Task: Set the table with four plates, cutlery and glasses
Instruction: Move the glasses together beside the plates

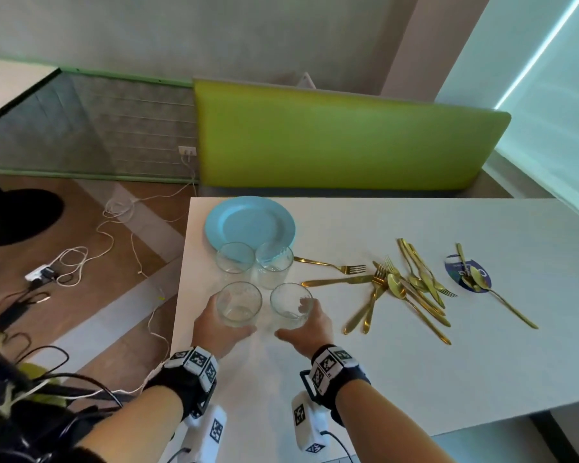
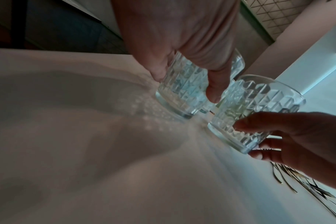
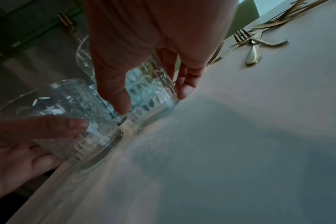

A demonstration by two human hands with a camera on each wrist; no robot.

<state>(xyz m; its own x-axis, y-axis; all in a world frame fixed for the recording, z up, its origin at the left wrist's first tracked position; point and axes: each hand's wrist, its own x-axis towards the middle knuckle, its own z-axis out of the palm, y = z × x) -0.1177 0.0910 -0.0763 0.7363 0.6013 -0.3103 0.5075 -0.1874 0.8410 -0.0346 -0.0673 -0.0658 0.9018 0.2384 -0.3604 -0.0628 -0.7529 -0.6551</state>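
Note:
Four clear cut-pattern glasses stand grouped near the left end of the white table point(image 1: 415, 362). My left hand point(image 1: 229, 317) grips the near left glass point(image 1: 238, 295) around its side, thumb towards me. My right hand point(image 1: 296, 317) grips the near right glass point(image 1: 290, 297) the same way. The left wrist view shows the left hand point(image 2: 185, 87) wrapped round its glass point(image 2: 178, 103); the right wrist view shows the right hand point(image 3: 152, 101) on its glass point(image 3: 150, 112). Two more glasses point(image 1: 235, 259) point(image 1: 274, 264) stand just behind. A blue plate point(image 1: 249, 222) lies beyond them.
Gold forks, knives and spoons lie in a loose pile point(image 1: 408, 285) to the right of the glasses. Two more spoons rest on a dark blue round mat point(image 1: 468, 274). A green bench back point(image 1: 348, 142) runs behind the table. Cables point(image 1: 81, 259) trail on the floor at the left.

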